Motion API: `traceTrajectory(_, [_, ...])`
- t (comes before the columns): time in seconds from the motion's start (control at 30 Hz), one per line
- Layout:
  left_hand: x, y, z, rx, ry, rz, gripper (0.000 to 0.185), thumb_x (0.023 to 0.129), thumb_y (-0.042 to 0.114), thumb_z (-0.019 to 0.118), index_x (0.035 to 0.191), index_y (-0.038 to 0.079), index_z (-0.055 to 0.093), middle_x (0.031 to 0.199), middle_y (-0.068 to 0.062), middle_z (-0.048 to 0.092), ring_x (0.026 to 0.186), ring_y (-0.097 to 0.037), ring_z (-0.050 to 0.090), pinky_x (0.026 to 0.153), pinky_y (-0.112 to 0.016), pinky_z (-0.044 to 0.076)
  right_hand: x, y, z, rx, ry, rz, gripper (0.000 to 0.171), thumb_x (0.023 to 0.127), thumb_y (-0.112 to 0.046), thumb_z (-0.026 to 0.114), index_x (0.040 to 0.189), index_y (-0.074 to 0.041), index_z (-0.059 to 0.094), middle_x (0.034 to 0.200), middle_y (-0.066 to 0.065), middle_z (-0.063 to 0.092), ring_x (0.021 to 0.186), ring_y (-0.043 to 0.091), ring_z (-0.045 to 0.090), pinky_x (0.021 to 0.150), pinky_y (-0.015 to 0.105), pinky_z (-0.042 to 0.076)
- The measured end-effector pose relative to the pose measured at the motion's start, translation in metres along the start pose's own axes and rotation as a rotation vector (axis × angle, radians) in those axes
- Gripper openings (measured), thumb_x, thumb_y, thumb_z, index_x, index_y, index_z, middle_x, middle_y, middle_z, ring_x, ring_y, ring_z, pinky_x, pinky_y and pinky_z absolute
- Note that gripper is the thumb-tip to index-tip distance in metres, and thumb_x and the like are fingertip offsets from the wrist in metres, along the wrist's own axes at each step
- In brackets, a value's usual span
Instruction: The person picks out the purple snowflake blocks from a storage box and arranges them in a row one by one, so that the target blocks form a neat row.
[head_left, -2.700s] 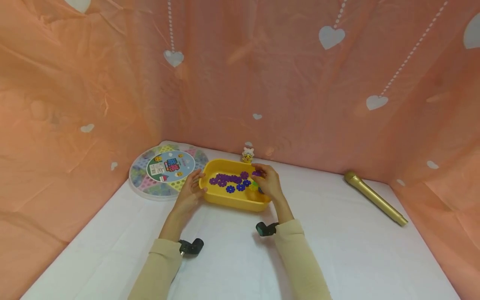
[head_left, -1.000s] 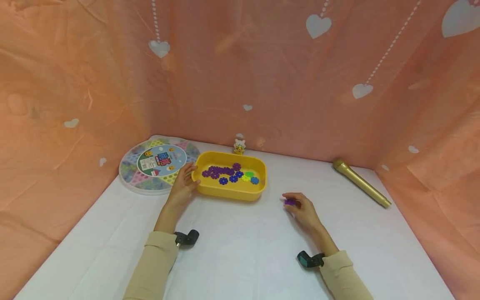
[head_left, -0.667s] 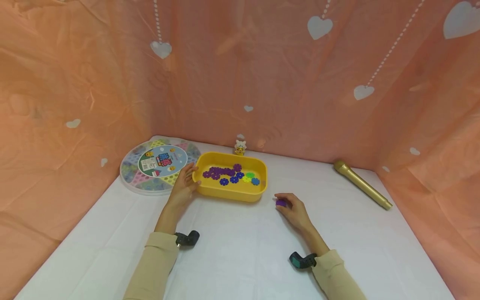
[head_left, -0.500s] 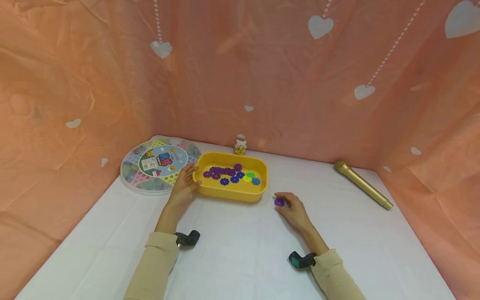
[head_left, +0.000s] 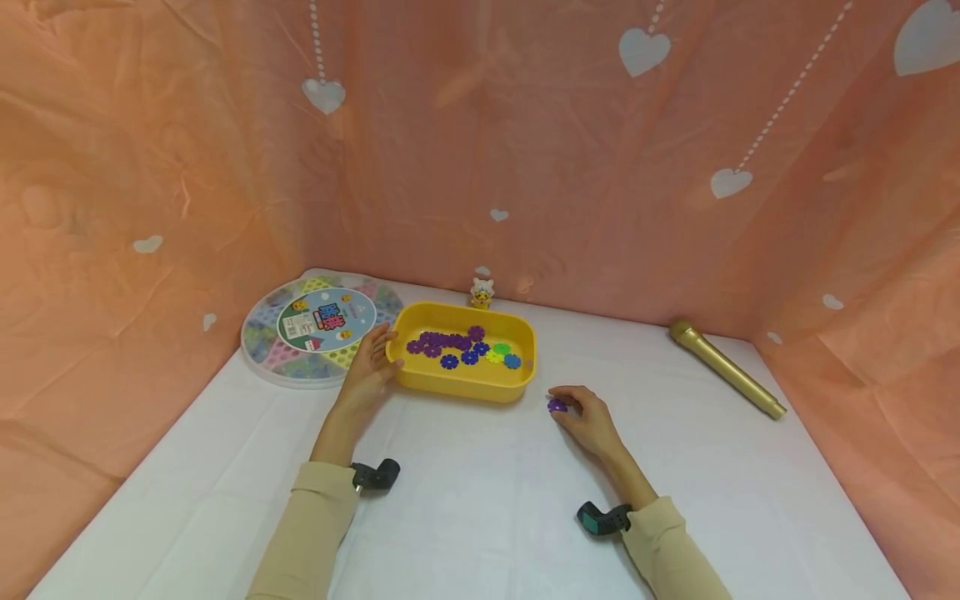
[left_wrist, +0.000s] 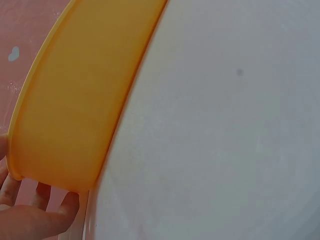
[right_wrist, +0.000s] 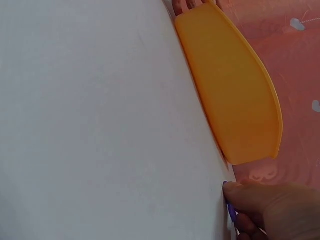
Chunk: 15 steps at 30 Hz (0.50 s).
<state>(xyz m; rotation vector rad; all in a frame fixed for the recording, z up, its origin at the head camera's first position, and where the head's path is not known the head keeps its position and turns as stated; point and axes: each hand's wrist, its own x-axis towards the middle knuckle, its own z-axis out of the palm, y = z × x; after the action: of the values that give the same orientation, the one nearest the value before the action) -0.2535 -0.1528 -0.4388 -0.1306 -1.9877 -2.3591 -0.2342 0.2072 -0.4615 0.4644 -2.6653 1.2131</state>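
Note:
A yellow tray point(head_left: 465, 387) sits on the white table and holds several purple, blue, green and yellow flower-shaped pieces point(head_left: 459, 348). My left hand point(head_left: 369, 371) rests against the tray's left end, fingers straight along its rim; the left wrist view shows those fingers point(left_wrist: 30, 210) under the tray wall point(left_wrist: 80, 100). My right hand point(head_left: 587, 417) lies on the table to the right of the tray and pinches a purple flower piece point(head_left: 557, 406) at its fingertips. In the right wrist view the purple piece point(right_wrist: 231, 211) peeks out beneath the fingers, near the tray point(right_wrist: 235, 90).
A round game board point(head_left: 318, 333) with a colourful label lies left of the tray. A small toy figure point(head_left: 480, 293) stands behind the tray at the wall. A gold microphone point(head_left: 726, 368) lies at the back right. Orange cloth walls enclose the table.
My right hand has left the tray with a purple piece, swung out to the right, then drifted back left toward the tray. The left hand has stayed at the tray's end.

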Motion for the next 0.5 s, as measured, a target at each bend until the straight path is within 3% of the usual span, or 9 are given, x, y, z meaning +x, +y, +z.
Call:
traceTrajectory(0.2, [0.0003,0.0024,0.0016,0.013,0.001,-0.018,0.067,0.088,-0.011,0.049,0.146,0.008,0.021,0.145,-0.013,0.029,0.135,-0.029,0.025,0.099,-0.022,0.041,-0.0003,-0.0003,-0.0020,0.002,-0.002,-0.005,0.033,0.079,0.004,0.068,0.111,0.001,0.063,0.108,0.015,0.062,0.099,0.029,0.057,0.094,0.045,0.046])
traceTrajectory(0.5, [0.0012,0.0016,0.0001,0.024,0.014,-0.042,0.069,0.088,-0.012,0.048,0.147,0.009,0.020,0.146,-0.011,0.028,0.135,-0.029,0.025,0.099,-0.024,0.041,0.0075,-0.0090,-0.0098,-0.002,-0.032,0.043,0.032,0.083,-0.001,0.066,0.114,-0.002,0.062,0.111,0.014,0.061,0.100,0.028,0.056,0.091,0.044,0.048])
